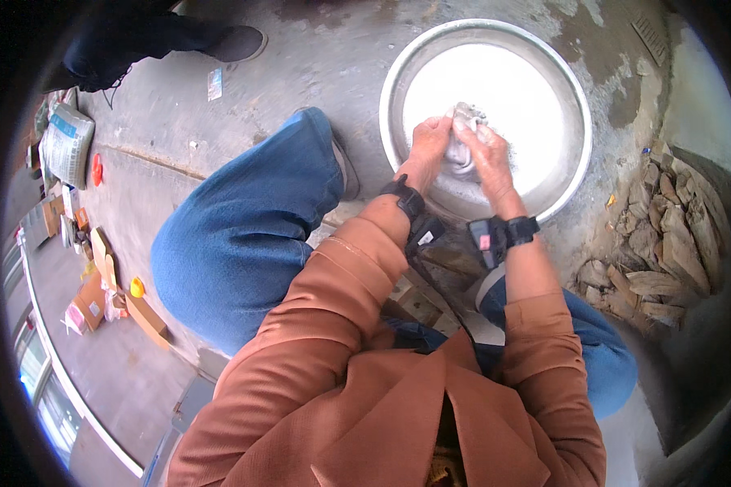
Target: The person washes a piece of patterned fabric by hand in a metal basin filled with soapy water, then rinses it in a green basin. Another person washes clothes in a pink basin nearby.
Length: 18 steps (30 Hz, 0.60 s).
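Observation:
A wide metal basin [396,109] stands on the floor in front of me, filled with bright white suds [524,103]. Over its near half, both hands grip one wet, pale grey cloth [461,155]. My left hand [429,143] pinches the cloth's left side, and my right hand [487,152] has its thumb and fingers on the right side. The hands are close together, almost touching at the fingertips. Part of the cloth hangs down between them into the basin; its lower end is hard to make out in the glare.
Split firewood [664,237] is heaped on the right by the wall. Another person's shoe [237,44] rests on the concrete floor [292,67] at upper left, near a small card [214,84]. A full sack [67,146] and cardboard boxes [88,301] line the left.

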{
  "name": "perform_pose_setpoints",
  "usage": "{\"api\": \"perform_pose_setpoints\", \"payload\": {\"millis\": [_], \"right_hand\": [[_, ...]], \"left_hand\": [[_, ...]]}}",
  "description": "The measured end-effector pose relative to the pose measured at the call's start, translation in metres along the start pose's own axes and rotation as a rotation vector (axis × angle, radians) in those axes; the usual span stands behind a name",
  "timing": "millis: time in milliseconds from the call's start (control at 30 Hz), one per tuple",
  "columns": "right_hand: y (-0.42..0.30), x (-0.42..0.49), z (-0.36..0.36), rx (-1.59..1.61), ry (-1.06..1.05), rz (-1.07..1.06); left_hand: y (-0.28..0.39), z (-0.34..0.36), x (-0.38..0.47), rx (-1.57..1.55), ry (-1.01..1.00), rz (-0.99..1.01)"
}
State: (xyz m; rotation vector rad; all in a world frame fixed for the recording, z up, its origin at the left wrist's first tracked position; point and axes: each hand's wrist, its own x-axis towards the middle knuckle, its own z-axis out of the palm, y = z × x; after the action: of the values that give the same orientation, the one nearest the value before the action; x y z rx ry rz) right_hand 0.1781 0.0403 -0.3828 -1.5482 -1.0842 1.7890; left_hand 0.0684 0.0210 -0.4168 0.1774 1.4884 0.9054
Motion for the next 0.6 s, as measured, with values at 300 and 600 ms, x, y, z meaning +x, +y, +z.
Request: {"api": "perform_pose_setpoints", "payload": {"millis": [300,600], "right_hand": [[0.006,0.011,-0.003,-0.790,0.355,-0.373],[-0.015,-0.010,0.015,-0.284,0.246,-0.417]], "left_hand": [[0.023,0.033,-0.019,-0.295,0.030,0.082],[0.024,0.014,0.000,-0.352,0.066,0.040]]}}
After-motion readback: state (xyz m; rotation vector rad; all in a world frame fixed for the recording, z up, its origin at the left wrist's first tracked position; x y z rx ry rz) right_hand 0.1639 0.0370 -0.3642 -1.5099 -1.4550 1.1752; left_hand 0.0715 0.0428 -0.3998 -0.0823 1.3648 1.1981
